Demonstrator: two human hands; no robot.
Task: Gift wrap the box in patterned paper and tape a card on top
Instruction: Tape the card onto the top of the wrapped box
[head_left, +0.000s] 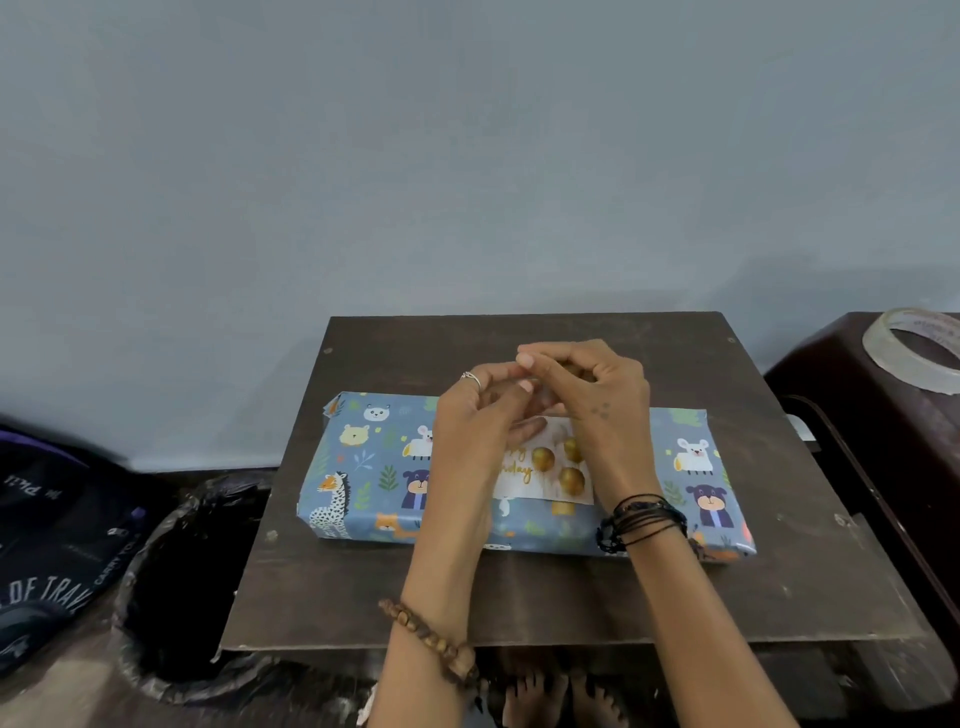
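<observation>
The box, wrapped in blue paper printed with cartoon animals, lies flat across the small dark table. On its top rests a white birthday card with gold balloons, partly hidden by my hands. My left hand and my right hand meet just above the card's far edge. Their fingertips pinch together on what looks like a small piece of clear tape, which is barely visible between them.
A roll of clear tape sits on a dark brown stool to the right of the table. A bin lined with a black bag stands at the left, with a dark printed bag beyond it. A grey wall is behind.
</observation>
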